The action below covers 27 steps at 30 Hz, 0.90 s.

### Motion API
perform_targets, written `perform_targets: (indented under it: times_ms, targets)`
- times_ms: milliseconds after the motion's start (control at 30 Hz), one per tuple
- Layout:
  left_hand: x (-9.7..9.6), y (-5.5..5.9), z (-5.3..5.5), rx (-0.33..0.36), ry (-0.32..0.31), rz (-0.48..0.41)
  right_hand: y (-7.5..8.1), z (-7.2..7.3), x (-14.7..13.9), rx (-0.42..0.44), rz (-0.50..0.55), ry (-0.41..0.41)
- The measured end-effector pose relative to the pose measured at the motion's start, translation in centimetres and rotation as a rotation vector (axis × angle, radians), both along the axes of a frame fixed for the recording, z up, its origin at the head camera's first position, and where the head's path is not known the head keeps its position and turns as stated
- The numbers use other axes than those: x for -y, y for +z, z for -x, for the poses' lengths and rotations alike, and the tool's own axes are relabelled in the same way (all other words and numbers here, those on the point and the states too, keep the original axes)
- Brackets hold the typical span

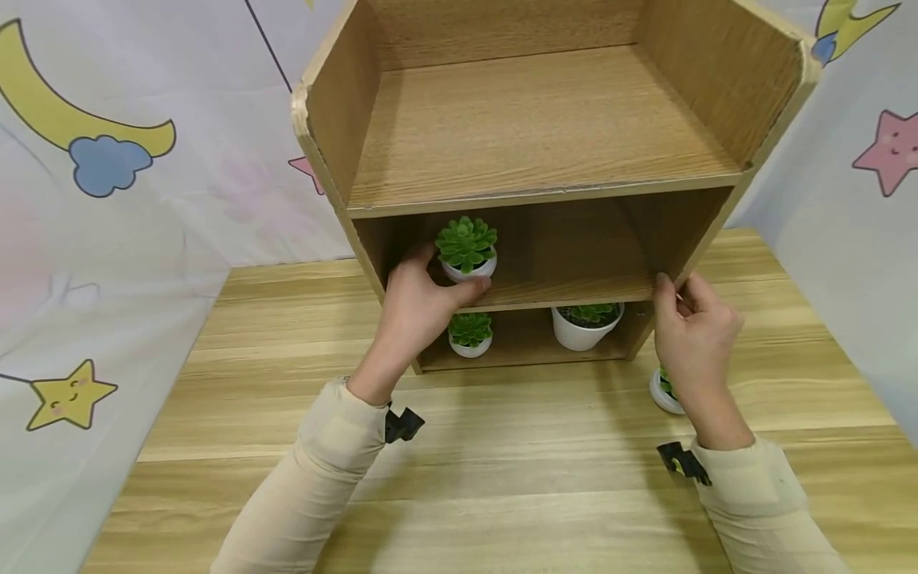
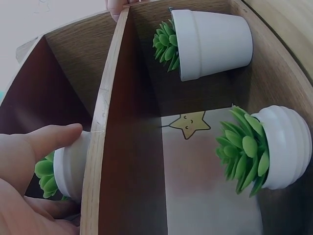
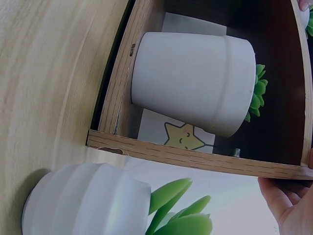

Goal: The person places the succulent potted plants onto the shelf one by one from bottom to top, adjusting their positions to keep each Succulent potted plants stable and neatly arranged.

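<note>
A small potted succulent (image 1: 466, 247) with green leaves and a white pot stands at the left of the wooden shelf's (image 1: 545, 119) middle level. My left hand (image 1: 425, 299) holds its pot, thumb at the front and fingers round the far side. In the left wrist view the thumb (image 2: 56, 139) lies against that white pot (image 2: 73, 164). My right hand (image 1: 697, 331) grips the shelf's right side panel at the height of the middle board, thumb in front. In the right wrist view the right hand (image 3: 288, 205) touches the panel's edge.
On the bottom level stand a small succulent (image 1: 470, 333) at the left and a larger white pot (image 1: 584, 327) at the right. Another potted succulent (image 1: 667, 391) is on the wooden table (image 1: 502, 478), beside my right wrist. Patterned cloth (image 1: 179, 223) hangs behind.
</note>
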<state>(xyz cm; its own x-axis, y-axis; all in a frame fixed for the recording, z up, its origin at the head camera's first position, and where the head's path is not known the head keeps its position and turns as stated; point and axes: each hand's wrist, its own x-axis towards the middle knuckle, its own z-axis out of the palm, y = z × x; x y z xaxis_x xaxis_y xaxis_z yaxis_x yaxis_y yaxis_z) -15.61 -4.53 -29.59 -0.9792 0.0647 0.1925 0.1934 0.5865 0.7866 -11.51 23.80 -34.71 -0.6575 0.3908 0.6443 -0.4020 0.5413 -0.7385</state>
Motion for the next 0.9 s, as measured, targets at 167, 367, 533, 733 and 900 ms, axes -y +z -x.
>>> perform_targets:
  times_ms: [167,367,533,733,900]
  targets:
    - [0.04,0.07,0.13,0.01,0.002,0.007,-0.13,0.12,-0.07,-0.001,-0.002,-0.001]
    - [0.09,0.0,0.26,0.014,0.001,0.021,0.03,0.1,0.04,-0.007,-0.011,0.001]
    - [0.1,-0.06,0.29,0.017,-0.002,0.021,-0.14,0.15,-0.03,0.003,-0.002,-0.002]
    - [0.1,0.05,0.24,0.022,-0.009,0.022,-0.63,0.33,-0.27,0.013,-0.006,-0.007]
    - [0.07,0.2,0.26,0.028,-0.012,0.021,-0.74,0.51,-0.4,0.001,-0.009,-0.013]
